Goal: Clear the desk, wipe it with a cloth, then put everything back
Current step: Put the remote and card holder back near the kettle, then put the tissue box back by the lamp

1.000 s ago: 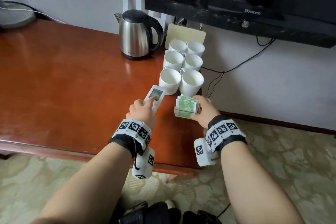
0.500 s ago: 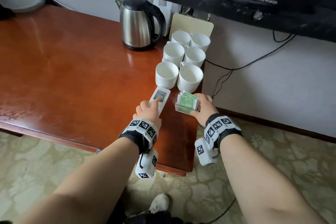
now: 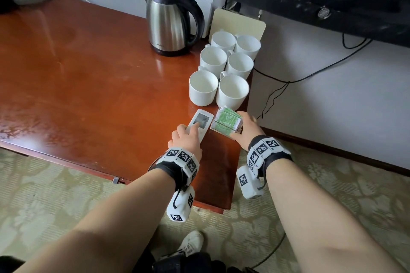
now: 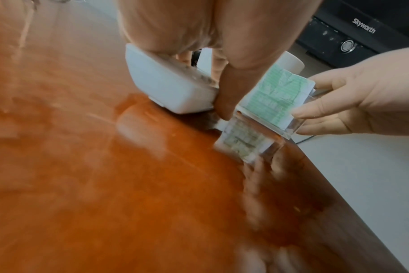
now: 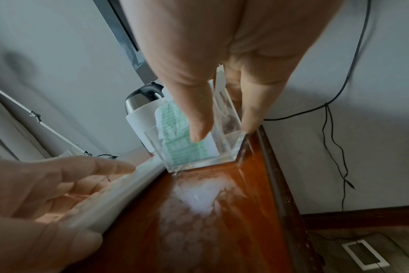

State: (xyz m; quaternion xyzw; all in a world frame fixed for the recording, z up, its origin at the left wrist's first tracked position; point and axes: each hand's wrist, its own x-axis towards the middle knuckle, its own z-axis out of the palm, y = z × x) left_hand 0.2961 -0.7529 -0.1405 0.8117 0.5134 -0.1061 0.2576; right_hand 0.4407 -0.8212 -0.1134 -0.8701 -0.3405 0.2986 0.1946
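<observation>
The desk (image 3: 84, 77) fills the left and centre of the head view. A kettle (image 3: 169, 22) stands at top centre, six cups (image 3: 224, 68) to its lower right. Below the cups lie a remote (image 3: 200, 122), held by the left hand (image 3: 186, 139), and just right of it a clear box (image 3: 226, 123) of green packets, gripped by the right hand (image 3: 247, 131).

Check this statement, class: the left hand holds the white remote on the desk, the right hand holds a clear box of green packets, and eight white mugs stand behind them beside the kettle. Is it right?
One detail is wrong: the head view shows six white mugs, in three pairs, not eight. The rest stands: the left hand holds the white remote on the desk, the right hand holds the clear box of green packets, and the kettle stands beside the mugs.
</observation>
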